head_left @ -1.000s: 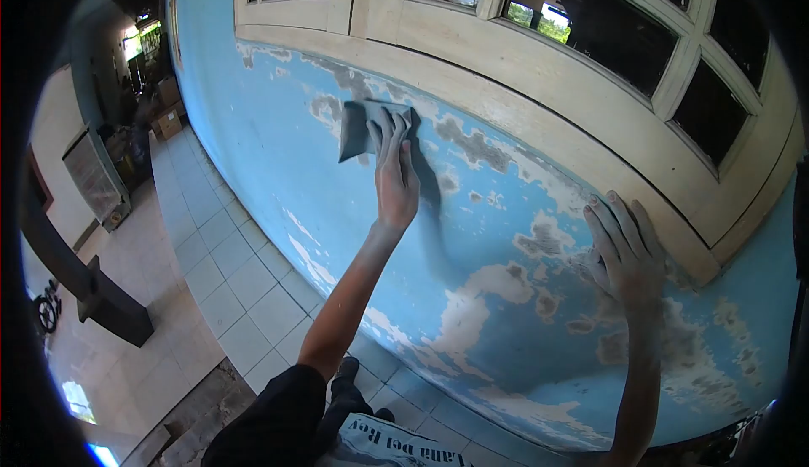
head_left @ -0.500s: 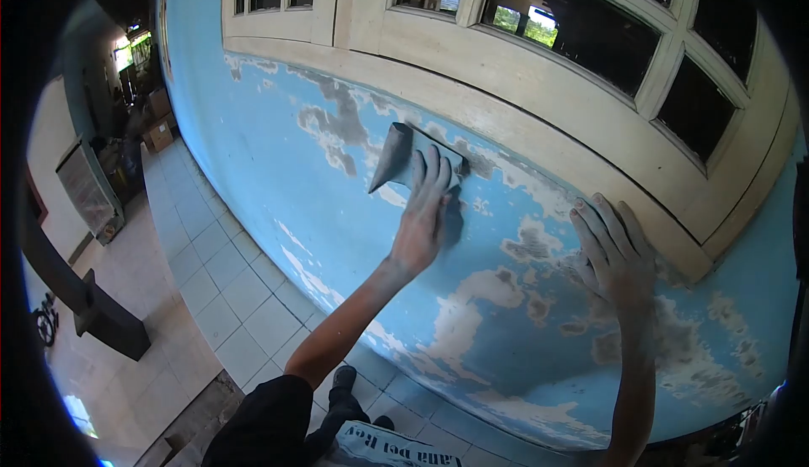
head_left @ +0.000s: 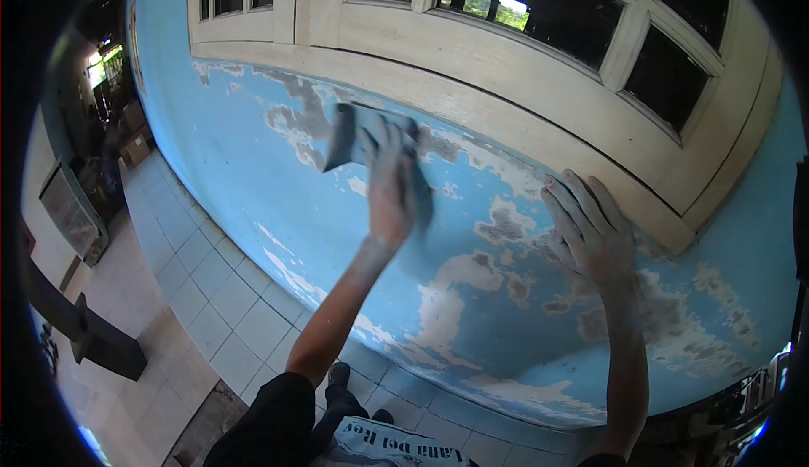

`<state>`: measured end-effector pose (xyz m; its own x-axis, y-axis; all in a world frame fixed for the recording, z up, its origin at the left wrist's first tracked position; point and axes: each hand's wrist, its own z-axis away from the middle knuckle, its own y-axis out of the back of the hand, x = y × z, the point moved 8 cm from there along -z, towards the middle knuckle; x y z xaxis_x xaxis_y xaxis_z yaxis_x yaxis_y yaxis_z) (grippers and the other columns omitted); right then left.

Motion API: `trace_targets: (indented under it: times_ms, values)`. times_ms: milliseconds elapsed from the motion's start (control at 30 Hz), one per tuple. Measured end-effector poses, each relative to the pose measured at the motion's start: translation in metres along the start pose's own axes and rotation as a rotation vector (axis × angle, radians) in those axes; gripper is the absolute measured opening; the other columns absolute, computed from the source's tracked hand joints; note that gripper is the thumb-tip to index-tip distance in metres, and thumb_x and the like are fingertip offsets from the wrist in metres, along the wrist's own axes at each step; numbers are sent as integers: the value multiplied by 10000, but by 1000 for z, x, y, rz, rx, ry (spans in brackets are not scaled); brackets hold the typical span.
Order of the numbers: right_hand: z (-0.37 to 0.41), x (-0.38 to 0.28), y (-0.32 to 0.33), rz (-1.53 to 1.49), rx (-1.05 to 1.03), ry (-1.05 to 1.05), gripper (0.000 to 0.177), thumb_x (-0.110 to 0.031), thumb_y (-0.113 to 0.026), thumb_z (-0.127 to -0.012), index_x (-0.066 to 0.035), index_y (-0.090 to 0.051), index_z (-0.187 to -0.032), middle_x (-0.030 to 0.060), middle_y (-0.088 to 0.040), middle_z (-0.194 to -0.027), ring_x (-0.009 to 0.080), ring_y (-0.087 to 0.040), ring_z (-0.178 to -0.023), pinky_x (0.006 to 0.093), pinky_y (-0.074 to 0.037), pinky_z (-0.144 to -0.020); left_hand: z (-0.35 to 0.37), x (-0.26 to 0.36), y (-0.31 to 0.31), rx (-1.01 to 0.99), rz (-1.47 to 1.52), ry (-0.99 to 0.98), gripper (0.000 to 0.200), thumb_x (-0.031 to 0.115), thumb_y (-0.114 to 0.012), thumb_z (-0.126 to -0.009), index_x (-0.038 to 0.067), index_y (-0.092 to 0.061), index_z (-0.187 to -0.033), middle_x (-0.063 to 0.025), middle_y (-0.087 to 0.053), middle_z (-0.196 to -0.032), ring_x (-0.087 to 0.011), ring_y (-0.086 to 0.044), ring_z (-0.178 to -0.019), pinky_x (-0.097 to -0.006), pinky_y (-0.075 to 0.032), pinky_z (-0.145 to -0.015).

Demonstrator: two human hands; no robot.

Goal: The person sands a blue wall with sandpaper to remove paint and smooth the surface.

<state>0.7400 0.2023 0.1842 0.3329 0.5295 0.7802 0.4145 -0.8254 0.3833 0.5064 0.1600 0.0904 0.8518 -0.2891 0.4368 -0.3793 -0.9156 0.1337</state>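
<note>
My left hand [head_left: 390,189] presses a bent sheet of grey sandpaper [head_left: 344,137] against the blue wall [head_left: 337,231], just below the window frame. One end of the sheet curls away from the wall, to the left of my fingers. Motion smears this hand slightly. My right hand [head_left: 597,235] lies open against the wall farther right, its fingers spread and the fingertips at the frame's lower edge. Grey and white patches [head_left: 442,294] show where paint is gone, around and between both hands. Grey dust coats both hands.
A cream wooden window frame [head_left: 506,88] with dark glass panes runs above the hands. Pale floor tiles [head_left: 232,290] lie along the wall's foot. At the left stand a dark post [head_left: 105,345] and a cardboard box [head_left: 135,149].
My left hand and the sandpaper have slid a little up and left along the wall. My right hand keeps its place on the wall. The whole view has shifted slightly.
</note>
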Motion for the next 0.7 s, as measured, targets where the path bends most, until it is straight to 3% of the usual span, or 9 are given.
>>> trace_targets:
  times_ms: [67, 100, 300, 367, 433, 533, 567, 633, 700]
  values:
    - [-1, 1, 0, 13, 23, -2, 353, -234, -554, -892, -169, -599, -1236, -31, -579, -1285, 154, -499, -1243, 340, -414, -1095, 18, 51, -25, -137, -104, -300, 437, 98, -416, -993, 12, -387, -1420, -240, -265, -1519, -501, -150, -1403, -523, -183, -1144]
    - [0, 1, 0, 7, 21, -12, 360, -240, -562, -886, -174, -598, -1238, -31, -581, -1279, 151, -499, -1242, 335, -412, -1097, 38, 63, -41, -298, -193, -261, 434, 105, -409, -996, 11, -391, -1419, -239, -293, -1507, -512, -159, -1396, -533, -176, -1143]
    - [2, 1, -1, 28, 8, -9, 377, -274, -590, -871, -184, -599, -1237, -41, -579, -1277, 137, -494, -1242, 320, -401, -1108, -6, 40, -1, -21, 47, -16, 389, 84, -393, -999, -17, -424, -1373, -256, -360, -1463, -493, -206, -1391, -549, -212, -1129]
    - [0, 1, 0, 29, 15, -10, 376, -275, -591, -871, -183, -600, -1236, -43, -576, -1280, 134, -490, -1245, 318, -397, -1111, 16, 78, -38, -379, -171, -128, 543, 12, -486, -885, 31, -386, -1418, -218, -286, -1517, -495, -133, -1408, -603, -102, -1147]
    - [1, 1, 0, 20, 21, -9, 375, -262, -589, -874, -178, -599, -1239, -42, -571, -1284, 130, -483, -1249, 316, -388, -1117, 50, 70, -56, -293, -236, -353, 563, 9, -508, -851, 66, -414, -1402, -220, -298, -1509, -479, -142, -1413, -571, -122, -1160]
    - [1, 1, 1, 8, 25, -8, 363, -245, -588, -880, -167, -602, -1233, -39, -572, -1283, 131, -478, -1252, 318, -387, -1116, 24, 42, -24, -198, -50, -205, 448, 49, -455, -942, 25, -415, -1387, -234, -331, -1486, -495, -198, -1391, -538, -155, -1161]
    - [2, 2, 0, 7, 17, -11, 363, -245, -588, -880, -167, -602, -1233, -39, -572, -1283, 131, -478, -1252, 318, -387, -1116, 8, 24, -10, -137, 351, 113, 414, 49, -419, -971, -8, -407, -1381, -248, -360, -1464, -511, -227, -1374, -539, -175, -1152]
    - [2, 1, 0, 21, 16, 5, 362, -233, -590, -879, -157, -603, -1233, -43, -577, -1276, 137, -479, -1253, 320, -388, -1114, -2, 18, -1, 27, 98, 108, 410, 39, -413, -969, -10, -411, -1376, -255, -393, -1439, -512, -220, -1377, -569, -160, -1142]
    - [2, 1, 2, 4, 26, -7, 367, -226, -591, -876, -155, -602, -1235, -39, -578, -1275, 140, -479, -1254, 322, -387, -1114, 34, 61, -32, -103, -66, -228, 408, 36, -399, -975, -34, -402, -1377, -272, -386, -1435, -506, -208, -1385, -598, -134, -1134]
